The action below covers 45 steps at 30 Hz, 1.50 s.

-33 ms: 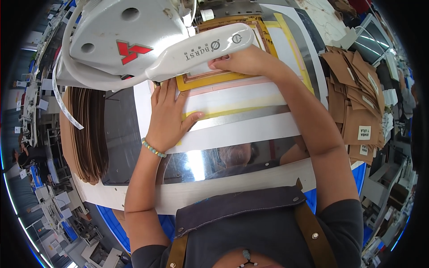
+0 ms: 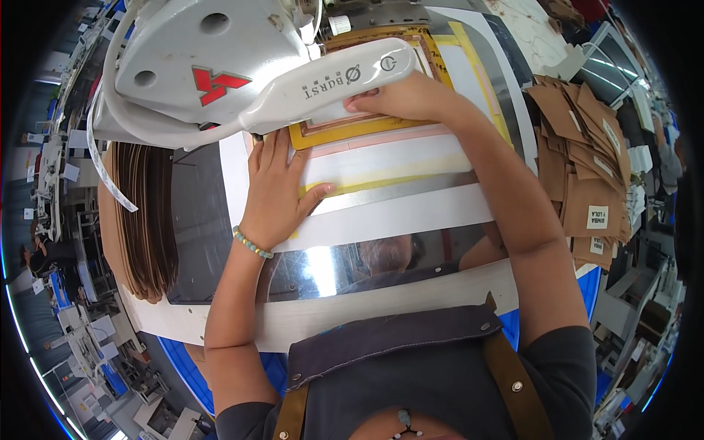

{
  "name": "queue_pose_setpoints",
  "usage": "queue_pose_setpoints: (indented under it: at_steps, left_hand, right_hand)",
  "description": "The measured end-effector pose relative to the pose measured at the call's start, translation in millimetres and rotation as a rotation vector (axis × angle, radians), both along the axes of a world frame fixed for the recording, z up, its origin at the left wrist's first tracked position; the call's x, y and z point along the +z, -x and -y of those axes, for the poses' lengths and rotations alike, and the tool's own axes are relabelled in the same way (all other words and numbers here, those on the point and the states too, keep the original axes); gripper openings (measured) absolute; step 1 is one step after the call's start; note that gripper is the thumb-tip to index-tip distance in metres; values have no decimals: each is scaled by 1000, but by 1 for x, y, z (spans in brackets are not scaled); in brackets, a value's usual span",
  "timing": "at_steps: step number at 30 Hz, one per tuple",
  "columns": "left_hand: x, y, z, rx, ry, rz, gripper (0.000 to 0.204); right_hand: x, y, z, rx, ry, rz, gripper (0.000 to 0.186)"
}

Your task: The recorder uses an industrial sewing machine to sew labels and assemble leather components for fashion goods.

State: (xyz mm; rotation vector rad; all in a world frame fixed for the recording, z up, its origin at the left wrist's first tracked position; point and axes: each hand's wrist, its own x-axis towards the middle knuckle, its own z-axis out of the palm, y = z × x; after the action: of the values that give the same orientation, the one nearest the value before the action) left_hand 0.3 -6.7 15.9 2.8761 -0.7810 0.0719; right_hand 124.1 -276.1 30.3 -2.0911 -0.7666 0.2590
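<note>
My left hand [image 2: 275,183] lies flat with its fingers spread on a white backing sheet [image 2: 367,214]. Its fingertips reach the near left corner of a yellow frame [image 2: 367,132], partly tucked under a white sewing machine [image 2: 198,66]. Over the frame's inner, brown-edged opening is my right hand [image 2: 411,99], thumb and a curled finger close together. A white lamp head [image 2: 330,81] hides most of its fingers, and whatever they may hold cannot be made out. Yellow tape strips [image 2: 396,180] run along the sheet between my hands and me.
Brown folded pieces stand in a row [image 2: 139,220] at the left. More brown pieces with white labels [image 2: 583,161] are piled at the right. A shiny metal plate [image 2: 367,265] covers the table's near part. A white paper strip [image 2: 110,180] hangs beside the machine.
</note>
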Motion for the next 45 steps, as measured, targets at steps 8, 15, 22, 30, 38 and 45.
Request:
queue_pose_setpoints:
  at_steps: [8,15,22,30,38,45]
  left_hand:
    - [-3,0,4,-2,51,84,72]
    - [2,3,5,40,4,13,70]
    - [1,4,5,38,-23,64,68]
    - [-1,5,6,45,-69,97,71]
    - [-6,4,6,37,-67,139,72]
    - [-10,4,3,27,-23,144,70]
  right_hand:
    - [42,-20,74,-35,200,13,10]
    - [49,-7,65,-62,547,7,4]
    - [54,-6,61,-68,582,-38,5]
    - [50,-11,64,-49,547,-78,6]
    - [51,-10,59,-59,599,-89,6]
    - [58,-21,47,59,875,-38,12]
